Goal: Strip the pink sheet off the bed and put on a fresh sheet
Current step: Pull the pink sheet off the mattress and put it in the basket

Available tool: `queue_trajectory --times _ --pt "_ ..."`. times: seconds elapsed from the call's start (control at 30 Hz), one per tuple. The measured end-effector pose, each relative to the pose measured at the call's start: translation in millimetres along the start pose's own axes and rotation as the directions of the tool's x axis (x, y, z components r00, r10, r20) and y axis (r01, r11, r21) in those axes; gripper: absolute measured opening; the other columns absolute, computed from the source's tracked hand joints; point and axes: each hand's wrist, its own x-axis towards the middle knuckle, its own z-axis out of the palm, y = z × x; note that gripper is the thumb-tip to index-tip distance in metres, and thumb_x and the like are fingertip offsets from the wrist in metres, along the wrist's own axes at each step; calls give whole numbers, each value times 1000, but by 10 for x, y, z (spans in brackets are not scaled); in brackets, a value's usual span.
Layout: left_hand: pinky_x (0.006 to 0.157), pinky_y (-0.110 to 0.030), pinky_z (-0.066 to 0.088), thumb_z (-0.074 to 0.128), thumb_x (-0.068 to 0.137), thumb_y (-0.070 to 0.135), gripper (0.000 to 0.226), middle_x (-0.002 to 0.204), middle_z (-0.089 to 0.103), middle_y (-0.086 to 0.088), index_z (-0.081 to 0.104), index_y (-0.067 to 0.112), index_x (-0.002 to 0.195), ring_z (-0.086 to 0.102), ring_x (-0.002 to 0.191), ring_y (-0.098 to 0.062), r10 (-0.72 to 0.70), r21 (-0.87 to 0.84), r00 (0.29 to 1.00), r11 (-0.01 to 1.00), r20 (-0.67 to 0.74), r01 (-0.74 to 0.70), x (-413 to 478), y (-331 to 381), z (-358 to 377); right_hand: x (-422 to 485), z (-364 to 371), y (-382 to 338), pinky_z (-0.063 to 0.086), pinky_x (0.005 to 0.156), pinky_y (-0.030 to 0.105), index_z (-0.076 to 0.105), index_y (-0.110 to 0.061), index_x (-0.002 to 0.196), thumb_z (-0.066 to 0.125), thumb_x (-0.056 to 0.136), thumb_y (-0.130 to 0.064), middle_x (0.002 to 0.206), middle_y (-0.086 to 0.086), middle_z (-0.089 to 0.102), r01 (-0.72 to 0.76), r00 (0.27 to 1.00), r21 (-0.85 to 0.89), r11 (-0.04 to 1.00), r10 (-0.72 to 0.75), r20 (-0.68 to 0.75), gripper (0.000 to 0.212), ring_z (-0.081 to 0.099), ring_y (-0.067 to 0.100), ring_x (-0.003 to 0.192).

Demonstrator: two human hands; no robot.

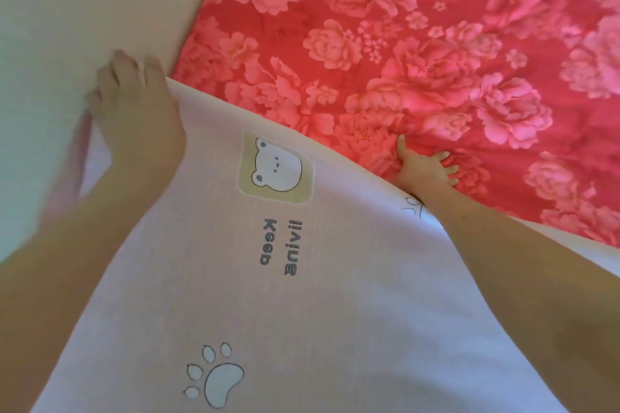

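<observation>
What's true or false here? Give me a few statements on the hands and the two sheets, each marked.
1. The right hand lies with its fingers spread on the red floral sheet. True.
2. The bear-print sheet covers the whole floral sheet. False: it covers only the near part, and most of the floral sheet is bare.
3. The left hand sits at the bear-print sheet's far edge. True.
4. The lettering on the bear-print sheet reads the right way round. False: it shows mirrored.
5. Both hands rest on the floral sheet. False: only the right hand does.
</observation>
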Motion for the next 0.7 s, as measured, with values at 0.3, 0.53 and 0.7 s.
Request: queue_trajectory --times 0.3,0.53,0.7 --pt "101 -71 5 14 88 70 70 153 26 -13 23 31 146 20 140 -37 185 -21 805 978 564 -210 -1981 -362 691 190 87 4 9 108 67 -7 -53 144 65 81 -45 155 28 1 13 1000 -16 1000 -14 -26 96 -1 57 137" --pt "104 -71 1 -5 73 70 73 156 -24 -2 -29 39 135 -22 143 -28 90 72 843 986 530 -151 -1932 -320 790 -311 -188 365 45 74 31 68 -13 104 39 86 -71 97 9 67 205 977 229 952 -185 -104 67 63 26 85" --pt "104 -71 2 9 85 71 71 157 -20 0 -17 42 145 -18 144 -27 105 54 842 986 528 -157 -1906 -303 767 -605 -76 716 34 73 32 60 -9 71 46 94 -32 62 5 47 209 747 -162 964 -265 -610 35 54 29 78"
